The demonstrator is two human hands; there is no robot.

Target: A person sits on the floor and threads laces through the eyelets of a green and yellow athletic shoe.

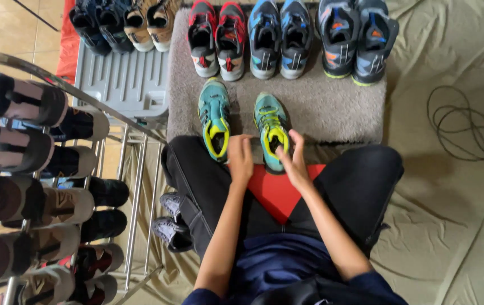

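The right hand's fingers [294, 148] are spread a little and curled down onto the heel end of the right-hand teal shoe [271, 129], touching its yellow-green lining; whether they actually pinch the lining cannot be told from here. The right hand [295, 161] itself hangs over the gap between the knees. The left hand [240, 157] is curled, fingers bunched close together, and sits between the two shoes, just beside the heel of the left-hand teal shoe [214, 116]; whether it grips anything is hidden by its own knuckles.

Both teal shoes stand upright, toes pointing away from the person, on the near edge of a grey mat [332, 107], with a gap between them. The person sits behind them in black trousers [197, 181], knees apart, with a red cloth [276, 192] showing between the legs.

Farther back on the mat stands a row of pairs: red and black sneakers [217, 39], blue and grey sneakers [280, 36], and dark sneakers with orange trim [356, 39]. To their left, more shoes sit at the far end of a grey plastic board [123, 79]. A metal shoe rack [134, 186] full of footwear fills the left side. A dark cable [462, 127] lies coiled on the olive sheet [445, 226] to the right.
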